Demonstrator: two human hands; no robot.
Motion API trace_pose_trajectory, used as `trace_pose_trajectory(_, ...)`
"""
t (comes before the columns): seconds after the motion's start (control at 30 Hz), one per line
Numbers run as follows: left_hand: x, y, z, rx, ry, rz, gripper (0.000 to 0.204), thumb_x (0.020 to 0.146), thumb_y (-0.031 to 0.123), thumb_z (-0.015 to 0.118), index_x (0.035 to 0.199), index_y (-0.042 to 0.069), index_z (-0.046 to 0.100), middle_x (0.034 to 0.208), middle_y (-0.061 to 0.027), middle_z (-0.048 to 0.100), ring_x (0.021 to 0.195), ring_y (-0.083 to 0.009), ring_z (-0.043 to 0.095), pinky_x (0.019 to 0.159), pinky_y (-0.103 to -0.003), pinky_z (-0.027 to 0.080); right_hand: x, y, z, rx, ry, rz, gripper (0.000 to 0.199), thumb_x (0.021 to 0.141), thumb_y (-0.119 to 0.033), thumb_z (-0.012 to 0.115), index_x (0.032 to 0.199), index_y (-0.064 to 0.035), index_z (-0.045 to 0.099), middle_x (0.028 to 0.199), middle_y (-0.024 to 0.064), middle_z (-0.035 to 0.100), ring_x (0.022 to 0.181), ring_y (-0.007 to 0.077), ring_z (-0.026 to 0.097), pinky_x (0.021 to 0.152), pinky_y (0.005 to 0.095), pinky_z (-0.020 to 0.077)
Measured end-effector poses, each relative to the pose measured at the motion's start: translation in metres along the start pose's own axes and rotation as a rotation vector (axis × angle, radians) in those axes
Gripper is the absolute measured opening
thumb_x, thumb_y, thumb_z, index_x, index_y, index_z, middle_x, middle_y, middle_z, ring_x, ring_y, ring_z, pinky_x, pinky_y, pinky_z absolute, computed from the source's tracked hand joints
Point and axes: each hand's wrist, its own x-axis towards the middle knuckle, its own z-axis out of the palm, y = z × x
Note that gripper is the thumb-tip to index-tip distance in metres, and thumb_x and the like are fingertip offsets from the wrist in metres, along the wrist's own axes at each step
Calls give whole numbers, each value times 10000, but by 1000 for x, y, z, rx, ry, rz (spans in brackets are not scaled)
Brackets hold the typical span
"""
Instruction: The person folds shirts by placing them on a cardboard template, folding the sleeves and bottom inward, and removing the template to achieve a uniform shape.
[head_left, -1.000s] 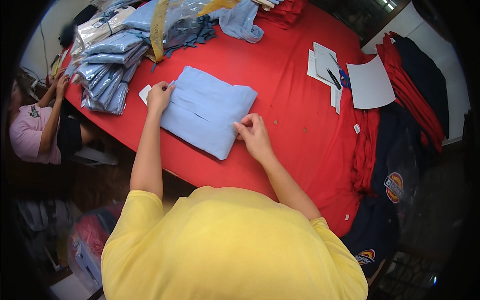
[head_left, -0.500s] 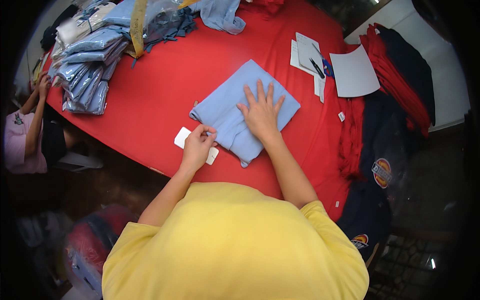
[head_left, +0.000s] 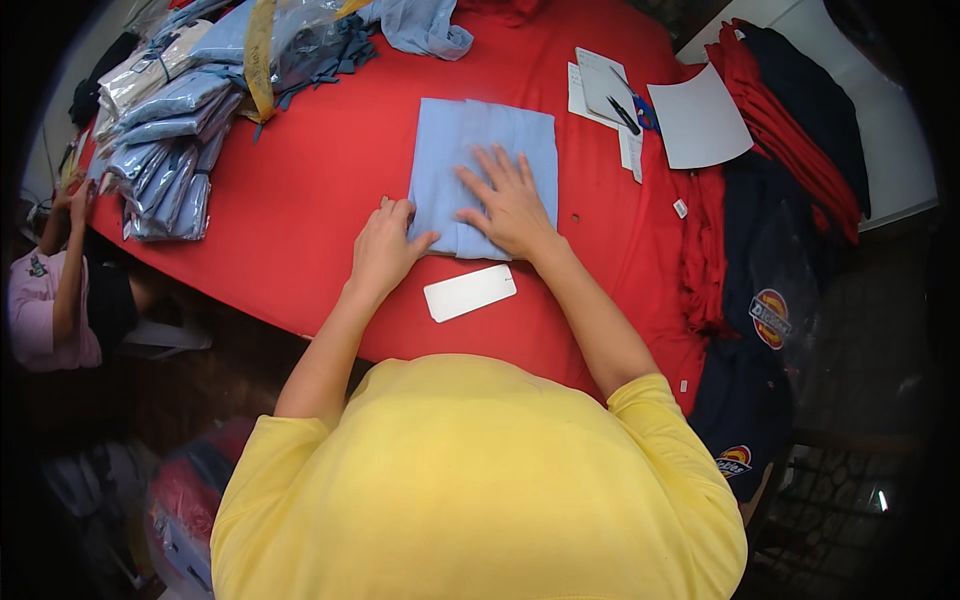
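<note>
A light blue folded garment [head_left: 485, 130] lies squared up in front of me on the red-covered table. My right hand [head_left: 508, 212] rests palm down on its lower right part, fingers spread. Against the near left corner is my left hand [head_left: 385, 245]; its fingers are bent beside the left edge, and its thumb reaches apart from them to the near edge. A blank white tag [head_left: 470, 293] lies on the red cloth between the garment and my body.
Bagged blue garments [head_left: 170, 190] are piled at the far left, beside a seated person in pink [head_left: 45, 310]. Papers [head_left: 605, 85], a black thread snipper [head_left: 622, 115] and a white sheet [head_left: 700, 120] lie at right. Red and navy clothes [head_left: 770, 250] hang over the right side.
The garment has turned counterclockwise and now lies nearly square to me. Both hands moved with it. The white tag, earlier partly behind my left hand, now lies uncovered farther right.
</note>
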Motion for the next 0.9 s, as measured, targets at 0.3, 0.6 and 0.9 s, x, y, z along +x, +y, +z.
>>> trace_pose_trajectory(0.3, -11, -4, 7, -179, 132, -26, 239, 807, 144, 730, 867, -35, 583, 828, -102, 558, 645, -199, 545, 675, -333, 488, -83, -16, -39, 183, 81, 746, 268, 868, -190, 650, 1053, -1, 606, 971, 123, 588, 721, 261, 579, 684, 373, 486)
trace_pose_trajectory(0.6, -9, 2, 10, -270, 59, -20, 190, 823, 102, 711, 876, -43, 601, 837, -82, 559, 643, -169, 532, 617, -301, 452, -54, -21, -12, 13, 71, 582, 242, 844, -220, 659, 988, -36, 598, 943, 131, 575, 931, 299, 528, 820, 434, 416)
trace_pose_trajectory(0.9, -5, -13, -1, -489, -70, -215, 210, 861, 143, 678, 864, -51, 597, 738, -27, 530, 659, -133, 525, 606, -294, 451, -79, -3, -37, 307, 40, 970, 380, 820, -233, 700, 1094, -12, 556, 960, 130, 617, 881, 264, 604, 718, 364, 486)
